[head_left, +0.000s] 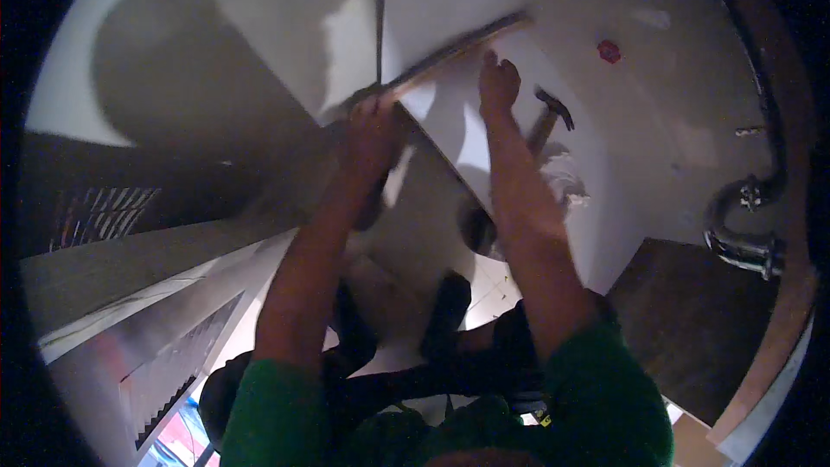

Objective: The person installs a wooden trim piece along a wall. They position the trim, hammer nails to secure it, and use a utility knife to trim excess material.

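Observation:
My left hand [370, 125] has its fingers closed on the lower-left end of a narrow wooden strip [450, 52], which lies diagonally on pale panels at a seam. My right hand [499, 85] is just below the strip's right part, fingers curled; whether they hold anything small is hidden. To its right lies a hammer [552, 108] with a dark head, its handle running down behind my right forearm. Pale crumpled material [568, 182] is beside that forearm.
A chrome drain pipe [743, 242] runs along the right, near a dark panel [692, 311] and a red fitting [609, 51] on the wall. At left are a slotted rack [104, 216] and wooden edge [156, 246]. My legs and dark shoes [445, 311] show below.

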`<state>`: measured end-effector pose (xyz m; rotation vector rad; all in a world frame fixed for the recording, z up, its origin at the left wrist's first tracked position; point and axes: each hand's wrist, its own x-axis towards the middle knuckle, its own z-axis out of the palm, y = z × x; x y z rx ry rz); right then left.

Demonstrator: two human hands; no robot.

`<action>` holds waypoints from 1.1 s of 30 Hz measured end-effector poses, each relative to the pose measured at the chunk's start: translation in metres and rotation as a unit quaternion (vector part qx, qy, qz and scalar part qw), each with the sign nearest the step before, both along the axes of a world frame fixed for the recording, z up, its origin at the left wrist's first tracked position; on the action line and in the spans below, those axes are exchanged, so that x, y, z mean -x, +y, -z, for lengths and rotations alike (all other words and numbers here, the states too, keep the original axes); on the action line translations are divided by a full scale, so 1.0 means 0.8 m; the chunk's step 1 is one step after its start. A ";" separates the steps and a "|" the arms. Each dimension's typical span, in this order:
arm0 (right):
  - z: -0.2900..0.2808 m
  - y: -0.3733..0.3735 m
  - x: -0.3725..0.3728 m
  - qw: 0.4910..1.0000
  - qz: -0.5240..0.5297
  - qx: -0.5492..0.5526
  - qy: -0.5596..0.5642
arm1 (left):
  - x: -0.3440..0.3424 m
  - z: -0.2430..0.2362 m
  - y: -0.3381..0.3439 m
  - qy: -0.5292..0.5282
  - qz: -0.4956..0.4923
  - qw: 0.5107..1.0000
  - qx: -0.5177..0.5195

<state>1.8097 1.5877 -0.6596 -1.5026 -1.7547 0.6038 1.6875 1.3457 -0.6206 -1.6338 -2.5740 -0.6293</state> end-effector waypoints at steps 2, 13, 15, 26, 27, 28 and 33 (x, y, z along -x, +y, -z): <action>-0.011 -0.064 -0.024 0.982 0.084 -0.113 -0.129 | 0.030 0.019 -0.011 -0.077 -0.048 0.996 0.005; 0.016 -0.075 -0.129 0.863 0.056 0.224 0.450 | 0.032 0.027 0.029 -0.150 -0.152 0.967 -0.139; 0.000 -0.076 -0.097 0.849 0.021 0.253 0.464 | 0.026 0.017 0.029 -0.102 -0.169 0.974 -0.111; 0.003 0.020 0.029 0.713 0.075 0.301 0.629 | 0.051 0.039 0.024 -0.019 -0.115 0.993 -0.033; 0.002 0.028 0.034 0.727 0.064 0.301 0.614 | 0.046 0.035 0.026 -0.009 -0.111 0.993 -0.031; 0.000 0.032 0.042 0.739 0.051 0.305 0.598 | 0.048 0.037 0.025 -0.003 -0.107 0.994 -0.038; 0.012 0.028 0.039 0.773 0.055 0.321 0.544 | 0.059 0.035 0.018 0.003 -0.094 0.993 -0.069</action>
